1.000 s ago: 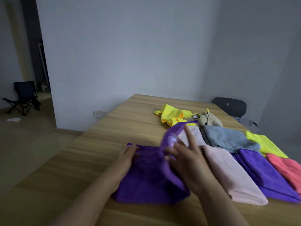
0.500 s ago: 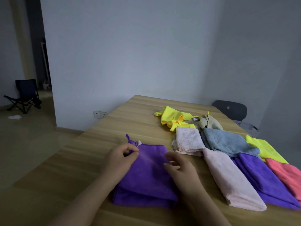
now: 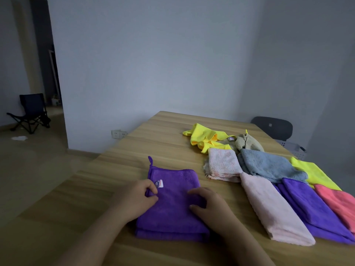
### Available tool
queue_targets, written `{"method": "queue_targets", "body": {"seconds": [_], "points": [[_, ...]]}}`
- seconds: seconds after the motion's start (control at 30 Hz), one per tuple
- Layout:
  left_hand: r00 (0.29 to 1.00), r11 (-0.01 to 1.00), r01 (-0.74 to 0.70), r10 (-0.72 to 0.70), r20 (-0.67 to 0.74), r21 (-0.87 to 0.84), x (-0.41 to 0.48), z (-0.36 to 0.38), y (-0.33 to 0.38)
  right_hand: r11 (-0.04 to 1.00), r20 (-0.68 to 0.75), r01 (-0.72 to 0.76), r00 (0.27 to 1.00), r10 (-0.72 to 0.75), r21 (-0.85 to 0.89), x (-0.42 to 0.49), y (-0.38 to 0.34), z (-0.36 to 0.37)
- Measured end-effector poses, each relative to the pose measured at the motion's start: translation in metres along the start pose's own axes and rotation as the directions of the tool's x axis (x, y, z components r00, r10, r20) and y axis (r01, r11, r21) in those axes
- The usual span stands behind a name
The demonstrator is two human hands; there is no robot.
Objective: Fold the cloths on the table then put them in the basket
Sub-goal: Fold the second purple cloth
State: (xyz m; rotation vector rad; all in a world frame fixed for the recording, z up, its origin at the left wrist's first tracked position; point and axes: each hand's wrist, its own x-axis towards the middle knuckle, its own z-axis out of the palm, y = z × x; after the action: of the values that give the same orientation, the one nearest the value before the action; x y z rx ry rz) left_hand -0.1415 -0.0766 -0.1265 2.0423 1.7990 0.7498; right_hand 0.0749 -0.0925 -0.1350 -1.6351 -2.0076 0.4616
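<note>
I pinch the folded purple cloth [image 3: 172,212] with my left hand [image 3: 140,198]; right hand [image 3: 209,206]: grip unclear; uneven lifting may unfold it.

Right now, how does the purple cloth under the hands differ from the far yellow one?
The purple cloth lies folded flat; the yellow cloth is crumpled. The left hand and right hand touch the purple cloth; neither touches the yellow cloth. Both cloths lie on the table.

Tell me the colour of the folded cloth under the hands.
The cloth is purple; the head view, the only one, shows it clearly.
</note>
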Motion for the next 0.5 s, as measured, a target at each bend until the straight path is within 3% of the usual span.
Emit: {"method": "queue_targets", "body": {"seconds": [0.1,0.2,0.27,0.33,0.4,0.43,0.5], "points": [[0.994,0.993,-0.106,0.107,-0.03,0.043,0.001,0.011,-0.003,0.999,-0.005,-0.027,1.0,0.027,-0.035,0.0,0.004,0.0],[0.985,0.986,-0.147,0.153,-0.078,0.08,0.006,0.02,-0.002,0.98,-0.115,-0.051,0.993,0.03,-0.191,-0.003,0.002,-0.001],[0.961,0.989,-0.143,0.144,-0.238,0.023,0.007,0.018,-0.002,0.972,-0.243,-0.004,0.968,-0.056,-0.237,-0.006,-0.002,-0.001],[0.887,0.96,-0.279,0.243,-0.392,-0.036,0.001,0.014,-0.001,0.976,-0.324,0.112,0.931,-0.169,-0.186,-0.013,-0.008,-0.001],[0.876,0.905,-0.423,0.395,-0.278,-0.05,-0.01,0.012,0.001,0.966,-0.277,0.219,0.928,-0.25,-0.138,-0.021,-0.013,0.002],[0.882,0.888,-0.459,0.451,-0.136,-0.031,-0.016,0.015,0.0,0.959,-0.19,0.235,0.946,-0.263,-0.157,-0.026,-0.015,0.005],[0.88,0.863,-0.467,0.432,0.196,0.193,-0.024,0.023,-0.006,0.942,0.045,0.213,0.977,-0.208,-0.258,-0.032,-0.011,0.011]]}}
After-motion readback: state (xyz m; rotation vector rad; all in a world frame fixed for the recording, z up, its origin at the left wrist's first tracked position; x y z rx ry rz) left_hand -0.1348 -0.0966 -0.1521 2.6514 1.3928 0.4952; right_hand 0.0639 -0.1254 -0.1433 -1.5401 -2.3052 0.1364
